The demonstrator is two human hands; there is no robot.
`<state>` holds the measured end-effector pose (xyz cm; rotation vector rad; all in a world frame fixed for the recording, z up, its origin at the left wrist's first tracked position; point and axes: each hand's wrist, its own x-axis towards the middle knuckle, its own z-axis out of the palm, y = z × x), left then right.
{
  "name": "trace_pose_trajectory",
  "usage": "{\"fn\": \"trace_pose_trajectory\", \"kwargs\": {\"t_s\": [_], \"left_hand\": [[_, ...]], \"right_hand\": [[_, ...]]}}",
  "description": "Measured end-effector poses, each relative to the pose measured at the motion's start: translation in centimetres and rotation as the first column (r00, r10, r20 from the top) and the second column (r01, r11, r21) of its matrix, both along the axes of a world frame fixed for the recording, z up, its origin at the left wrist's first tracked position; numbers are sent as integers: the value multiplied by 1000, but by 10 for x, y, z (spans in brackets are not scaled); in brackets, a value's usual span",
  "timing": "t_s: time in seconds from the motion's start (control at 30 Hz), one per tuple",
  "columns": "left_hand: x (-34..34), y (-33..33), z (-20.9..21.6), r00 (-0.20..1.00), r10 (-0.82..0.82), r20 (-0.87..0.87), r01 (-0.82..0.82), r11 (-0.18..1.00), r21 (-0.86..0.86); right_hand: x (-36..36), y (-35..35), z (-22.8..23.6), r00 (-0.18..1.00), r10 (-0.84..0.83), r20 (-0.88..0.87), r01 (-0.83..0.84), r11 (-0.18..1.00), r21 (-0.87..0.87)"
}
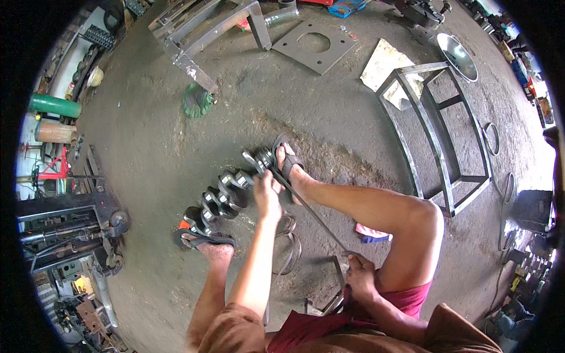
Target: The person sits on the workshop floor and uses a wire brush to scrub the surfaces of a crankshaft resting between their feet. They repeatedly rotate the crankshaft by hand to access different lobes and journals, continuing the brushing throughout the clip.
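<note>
A steel crankshaft [225, 193] with shiny journals lies on the floor between my sandalled feet, slanting from lower left to upper right. At its upper right end my left hand [268, 193] is closed, touching or nearly touching the last journal. From there a long, narrow dark strip [318, 219] runs taut and nearly straight down to the right. My right hand [361, 274] is closed around its lower end, beside my bent right knee. Whether the strip passes around the journal is hidden by my left fingers.
Loops of thin band [286, 253] lie below my left hand. A welded metal frame [438, 141] stands right, near a shallow metal bowl [457, 57]. Ahead are a square plate with a round hole [294, 54] and a steel stand [206, 29]. Machinery [70, 226] lines the left.
</note>
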<state>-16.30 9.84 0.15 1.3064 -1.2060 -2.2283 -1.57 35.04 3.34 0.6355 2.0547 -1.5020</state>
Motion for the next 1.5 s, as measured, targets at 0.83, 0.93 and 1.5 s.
{"fn": "trace_pose_trajectory", "kwargs": {"t_s": [0.83,0.93,1.5], "left_hand": [[57,86,-13,999,38,-29,-40,996,-82],[48,74,-51,999,50,-22,-52,996,-71],[29,8,133,852,205,-482,-72,958,279]], "right_hand": [[-77,-64,-14,990,-92,105,124,926,-356],[-70,-44,5,978,-96,188,156,927,-342],[-124,-111,-35,979,-139,148,188,896,-403]]}}
